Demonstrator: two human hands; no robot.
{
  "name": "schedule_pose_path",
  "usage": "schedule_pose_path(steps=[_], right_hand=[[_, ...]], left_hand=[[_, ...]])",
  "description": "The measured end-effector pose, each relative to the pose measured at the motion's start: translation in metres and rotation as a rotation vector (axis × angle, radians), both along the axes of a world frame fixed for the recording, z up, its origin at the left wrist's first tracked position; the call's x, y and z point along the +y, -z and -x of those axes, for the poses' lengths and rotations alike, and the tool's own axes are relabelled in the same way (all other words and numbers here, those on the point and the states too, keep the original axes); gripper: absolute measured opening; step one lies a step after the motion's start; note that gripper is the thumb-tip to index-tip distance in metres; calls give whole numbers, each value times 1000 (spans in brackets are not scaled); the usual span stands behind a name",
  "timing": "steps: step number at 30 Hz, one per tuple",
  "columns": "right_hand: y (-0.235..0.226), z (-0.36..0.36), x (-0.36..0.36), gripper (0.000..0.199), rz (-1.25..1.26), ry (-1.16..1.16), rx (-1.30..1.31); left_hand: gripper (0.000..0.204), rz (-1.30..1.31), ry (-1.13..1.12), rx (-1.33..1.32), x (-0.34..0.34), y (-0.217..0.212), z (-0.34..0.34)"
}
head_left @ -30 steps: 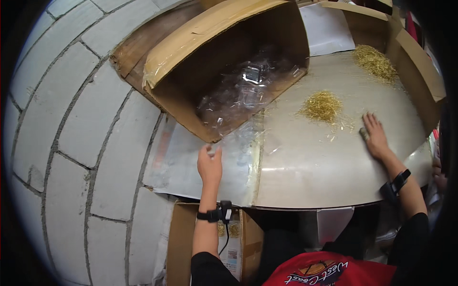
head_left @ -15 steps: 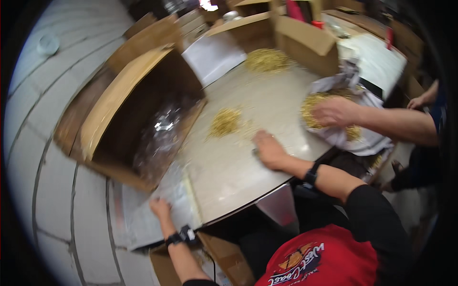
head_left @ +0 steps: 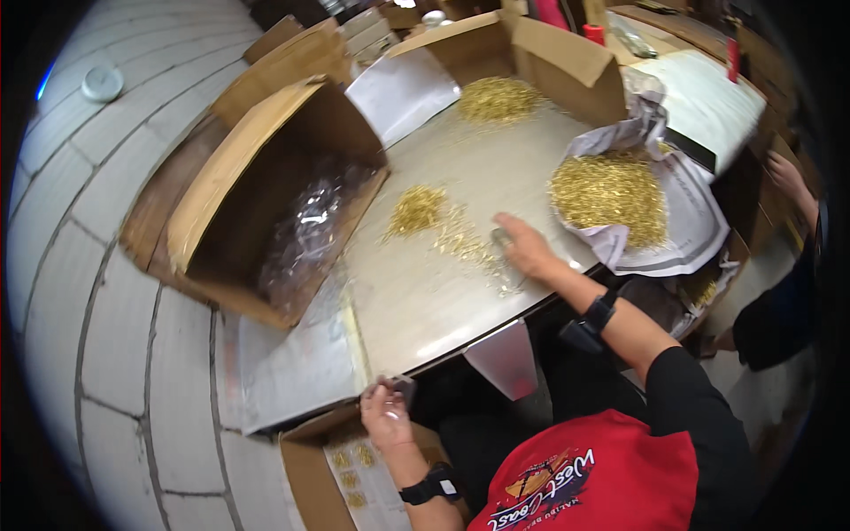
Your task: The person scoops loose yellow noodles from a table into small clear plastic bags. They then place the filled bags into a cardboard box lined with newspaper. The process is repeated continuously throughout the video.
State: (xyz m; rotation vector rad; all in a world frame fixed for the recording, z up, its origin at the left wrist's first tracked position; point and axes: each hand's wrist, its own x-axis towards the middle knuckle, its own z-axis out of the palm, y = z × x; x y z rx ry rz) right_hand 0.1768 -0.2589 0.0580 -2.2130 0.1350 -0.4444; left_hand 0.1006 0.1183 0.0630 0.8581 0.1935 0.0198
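My left hand is closed on a small clear plastic packet at the table's near left corner, above an open carton. My right hand reaches over the table, fingers forward. A small greyish thing shows at its thumb side, too blurred to name. Left of that hand, thin gold-coloured metal pieces lie scattered. They trail from a small gold heap. Farther back lies a larger gold heap. To the right, a white cloth sack lies spread beneath a big gold pile.
A large carton on its side, with clear plastic bags inside, stands left on the table. Below my left hand, the open carton holds small gold-filled packs. Another person's arm is at the far right.
My left hand has moved right to the table corner and now holds the packet. My right hand has shifted slightly right; gold pieces are spread beside it. The other person's hand has left the gold pile.
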Motion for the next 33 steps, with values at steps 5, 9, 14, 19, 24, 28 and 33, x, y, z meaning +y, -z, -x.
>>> schedule_pose_path(steps=[5, 9, 14, 19, 24, 28, 33], right_hand=[[-1, -26, 29, 59, 426, 62, 86], [11, -53, 50, 49, 670, -181, -39], [-35, -15, 53, 38, 312, -289, 264], [-13, -5, 56, 50, 428, -204, 26], [12, 36, 102, 43, 573, -229, -116], [-5, 94, 114, 42, 620, -238, 5], [-24, 91, 96, 38, 531, -370, -21]], left_hand=[[23, 132, 192, 172, -15, 35, 50], [30, 24, 421, 226, -21, 61, 64], [38, -150, 580, 367, -28, 99, 90], [48, -212, 794, 445, -73, 132, 87], [47, -161, 780, 406, -118, 147, 80], [57, 26, 793, 404, -122, 139, 87], [58, -20, 793, 372, -122, 127, 87]])
